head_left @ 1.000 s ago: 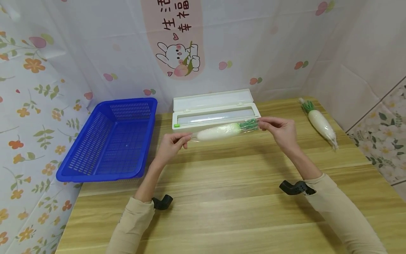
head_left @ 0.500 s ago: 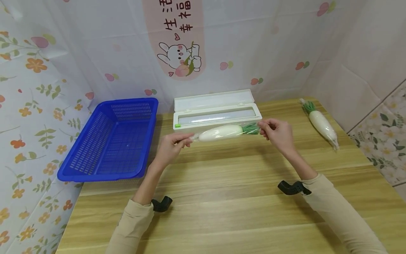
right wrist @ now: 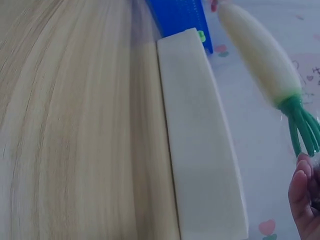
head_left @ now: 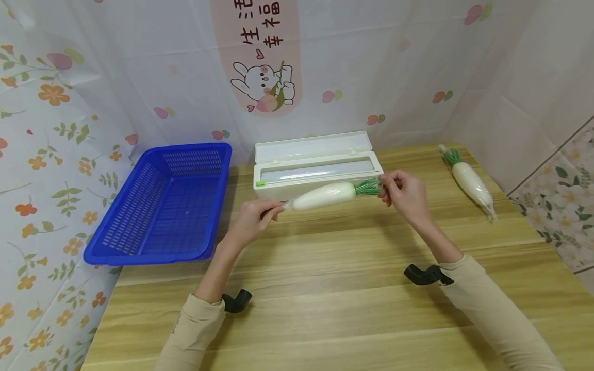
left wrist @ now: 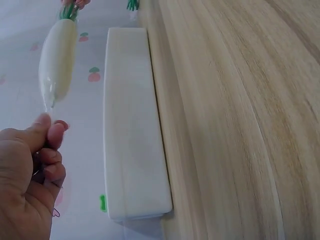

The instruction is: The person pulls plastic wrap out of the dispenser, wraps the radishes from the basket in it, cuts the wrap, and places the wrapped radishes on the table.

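Note:
A white radish [head_left: 325, 197] with green stems, wrapped in clear plastic film, is stretched between the two hands above the table. My left hand [head_left: 250, 219] pinches the gathered film at the radish's pointed tip. On the other side, my right hand [head_left: 406, 196] pinches the film at the end of the green stems. Just behind the radish stands a long white cling film box [head_left: 265, 192] with its lid raised and a film roll [head_left: 320, 171] inside. The left wrist view shows the film tip [left wrist: 47, 107] between thumb and finger. Only part of the right hand [right wrist: 305, 195] appears in the right wrist view.
To the left stands a blue plastic basket [head_left: 185, 226]. A second wrapped radish [head_left: 471, 183] lies near the table's right edge. A green slider [head_left: 260, 183] sits at the box's left end. Behind the wooden table [head_left: 325, 293] hangs a printed white cloth [head_left: 371, 62].
The radish has come down slightly, its tip end more than its stem end, and the film around the stems looks less crinkled. Both hands keep their hold.

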The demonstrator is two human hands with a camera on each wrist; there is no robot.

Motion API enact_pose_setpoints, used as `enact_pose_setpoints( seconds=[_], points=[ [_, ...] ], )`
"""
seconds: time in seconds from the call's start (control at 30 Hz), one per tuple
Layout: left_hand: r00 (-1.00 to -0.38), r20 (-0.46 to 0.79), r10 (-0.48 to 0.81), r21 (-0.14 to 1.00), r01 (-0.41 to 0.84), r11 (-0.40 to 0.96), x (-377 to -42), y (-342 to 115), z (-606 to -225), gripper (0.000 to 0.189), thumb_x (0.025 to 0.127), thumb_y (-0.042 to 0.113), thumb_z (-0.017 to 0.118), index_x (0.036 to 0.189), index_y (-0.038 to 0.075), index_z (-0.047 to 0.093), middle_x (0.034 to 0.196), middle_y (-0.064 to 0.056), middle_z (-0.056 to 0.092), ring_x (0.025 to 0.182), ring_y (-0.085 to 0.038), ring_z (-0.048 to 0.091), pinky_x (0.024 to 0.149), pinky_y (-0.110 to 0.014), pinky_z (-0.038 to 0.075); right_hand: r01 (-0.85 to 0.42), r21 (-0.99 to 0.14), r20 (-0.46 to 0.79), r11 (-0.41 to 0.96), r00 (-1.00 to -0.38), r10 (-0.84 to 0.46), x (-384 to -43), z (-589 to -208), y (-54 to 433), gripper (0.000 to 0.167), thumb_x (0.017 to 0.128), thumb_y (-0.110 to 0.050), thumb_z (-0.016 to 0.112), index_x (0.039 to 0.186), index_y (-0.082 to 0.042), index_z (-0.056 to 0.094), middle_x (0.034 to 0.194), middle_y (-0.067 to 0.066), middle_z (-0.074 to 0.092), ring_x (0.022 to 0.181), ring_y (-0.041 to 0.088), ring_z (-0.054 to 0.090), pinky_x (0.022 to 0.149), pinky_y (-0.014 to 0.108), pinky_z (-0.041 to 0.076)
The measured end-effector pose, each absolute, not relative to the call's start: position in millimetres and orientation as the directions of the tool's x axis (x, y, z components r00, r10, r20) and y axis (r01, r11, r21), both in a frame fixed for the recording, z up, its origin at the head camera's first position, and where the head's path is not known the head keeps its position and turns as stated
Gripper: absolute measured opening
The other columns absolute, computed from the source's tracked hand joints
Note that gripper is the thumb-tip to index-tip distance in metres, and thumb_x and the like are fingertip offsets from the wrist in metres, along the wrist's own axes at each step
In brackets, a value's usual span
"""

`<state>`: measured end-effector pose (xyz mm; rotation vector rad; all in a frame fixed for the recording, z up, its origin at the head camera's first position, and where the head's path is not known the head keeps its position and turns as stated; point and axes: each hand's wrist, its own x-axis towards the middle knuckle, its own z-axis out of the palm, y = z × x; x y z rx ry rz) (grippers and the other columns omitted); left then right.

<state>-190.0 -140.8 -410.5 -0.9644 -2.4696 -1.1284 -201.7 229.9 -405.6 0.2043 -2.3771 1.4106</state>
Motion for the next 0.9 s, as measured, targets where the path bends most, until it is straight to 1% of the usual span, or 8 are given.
enact_pose_setpoints(
  seconds=[0.23,0.33,0.43,0.5,0.6,0.67,0.77,0.9],
  points=[
    [-0.777,0.459,0.430,0.637,0.625,0.450,-190,-140,-413,0.011,0.092,0.001,0.072,0.101,-0.001,0.078,0.081,-0.006,0.071,0.064,-0.014,0.054,0.053,-0.025,0.041,-0.350,-0.879,0.393,0.323,-0.916,0.077,-203,-400,227,0.022,0.102,-0.006,0.059,0.094,0.014,0.063,0.068,0.010,0.065,0.053,0.012,0.060,0.050,0.021,0.051],
    [-0.783,0.463,0.416,0.646,0.619,0.446,-190,-139,-414,0.015,0.090,0.004,0.075,0.104,0.000,0.078,0.086,-0.007,0.074,0.067,-0.015,0.059,0.057,-0.028,0.048,-0.404,-0.873,0.439,0.274,-0.895,0.081,-204,-396,227,0.017,0.101,0.000,0.058,0.097,0.017,0.063,0.070,0.010,0.066,0.055,0.012,0.061,0.052,0.020,0.052],
    [-0.789,0.455,0.413,0.647,0.611,0.456,-189,-136,-412,0.029,0.087,0.007,0.079,0.115,-0.001,0.074,0.102,-0.010,0.075,0.083,-0.022,0.068,0.068,-0.035,0.055,-0.456,-0.851,0.491,0.260,-0.867,0.085,-204,-391,224,0.016,0.100,0.001,0.060,0.096,0.016,0.063,0.072,0.011,0.066,0.057,0.013,0.062,0.053,0.020,0.052],
    [-0.796,0.440,0.415,0.649,0.601,0.466,-188,-133,-410,0.042,0.086,0.009,0.081,0.125,-0.001,0.068,0.115,-0.014,0.072,0.099,-0.027,0.068,0.080,-0.041,0.056,-0.490,-0.830,0.526,0.265,-0.846,0.083,-204,-386,222,0.016,0.099,-0.001,0.061,0.094,0.014,0.065,0.072,0.011,0.066,0.057,0.014,0.061,0.054,0.022,0.052],
    [-0.807,0.418,0.416,0.646,0.586,0.489,-186,-126,-407,0.061,0.086,0.015,0.082,0.139,0.001,0.058,0.132,-0.016,0.064,0.121,-0.032,0.058,0.099,-0.050,0.048,-0.525,-0.801,0.564,0.287,-0.822,0.072,-203,-381,217,0.016,0.099,-0.002,0.063,0.093,0.012,0.066,0.072,0.011,0.065,0.057,0.015,0.060,0.054,0.021,0.052],
    [-0.810,0.410,0.419,0.629,0.584,0.513,-185,-119,-405,0.067,0.086,0.019,0.082,0.144,0.002,0.053,0.139,-0.016,0.058,0.129,-0.034,0.052,0.107,-0.055,0.039,-0.537,-0.790,0.577,0.296,-0.814,0.063,-203,-378,214,0.015,0.098,-0.003,0.064,0.091,0.011,0.067,0.072,0.012,0.065,0.057,0.015,0.060,0.054,0.022,0.052],
    [-0.801,0.406,0.441,0.586,0.598,0.547,-183,-108,-402,0.072,0.087,0.024,0.082,0.147,0.004,0.049,0.144,-0.016,0.054,0.134,-0.035,0.047,0.111,-0.059,0.028,-0.546,-0.782,0.582,0.300,-0.812,0.038,-202,-376,208,0.013,0.097,-0.001,0.065,0.091,0.010,0.067,0.072,0.014,0.064,0.057,0.015,0.060,0.054,0.020,0.051],
    [-0.793,0.368,0.486,0.569,0.605,0.556,-181,-96,-400,0.075,0.089,0.029,0.079,0.151,0.005,0.045,0.143,-0.017,0.055,0.134,-0.036,0.047,0.112,-0.058,0.029,-0.571,-0.755,0.600,0.324,-0.800,-0.011,-200,-375,199,0.007,0.095,0.003,0.066,0.089,0.007,0.069,0.071,0.016,0.063,0.057,0.013,0.057,0.054,0.017,0.048]
  ],
)
